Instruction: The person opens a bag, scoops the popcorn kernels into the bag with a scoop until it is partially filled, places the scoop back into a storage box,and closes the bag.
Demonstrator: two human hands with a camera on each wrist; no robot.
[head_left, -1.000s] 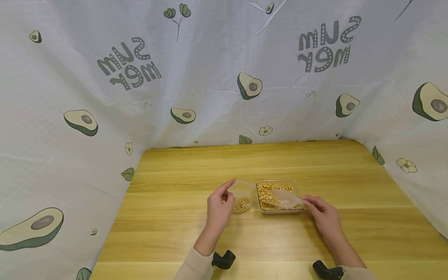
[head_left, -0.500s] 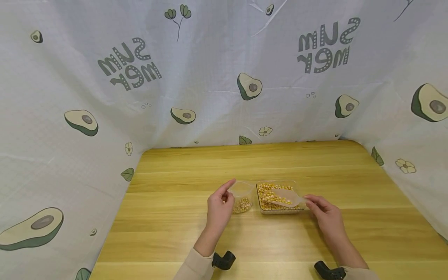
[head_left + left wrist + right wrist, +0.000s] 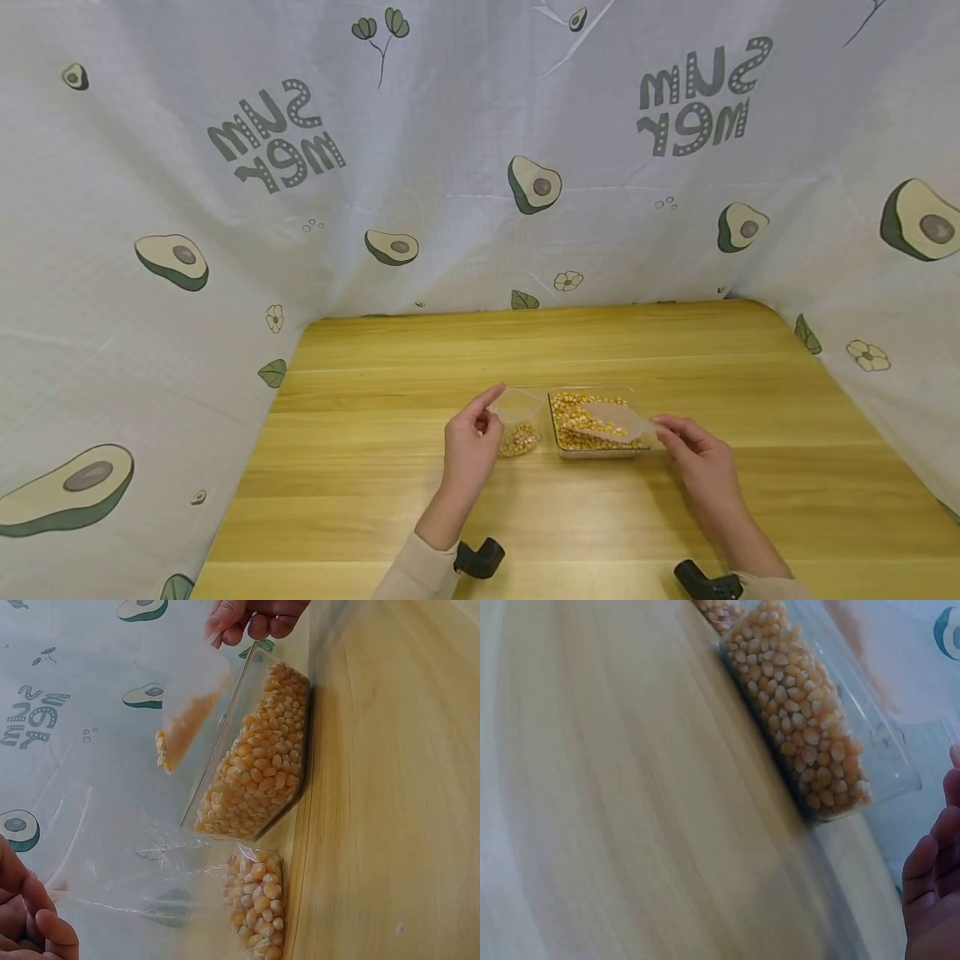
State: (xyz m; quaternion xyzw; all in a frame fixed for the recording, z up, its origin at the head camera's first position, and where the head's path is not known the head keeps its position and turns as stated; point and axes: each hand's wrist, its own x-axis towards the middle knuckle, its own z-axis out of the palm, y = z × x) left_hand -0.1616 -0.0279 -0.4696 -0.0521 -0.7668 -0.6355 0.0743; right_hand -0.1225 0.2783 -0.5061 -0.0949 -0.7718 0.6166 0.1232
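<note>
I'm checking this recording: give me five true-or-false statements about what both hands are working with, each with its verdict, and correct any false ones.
1. The bare left hand holds the upper part of a soft, clear plastic bag. True.
2. That bag is empty. False: yellow corn kernels lie in its bottom.
3. The bare right hand grips the handle of a pale, translucent plastic scoop. True.
4. The scoop is over the bag. False: it is over the clear, rectangular container.
5. The scoop carries no kernels. False: some lie in it.
</note>
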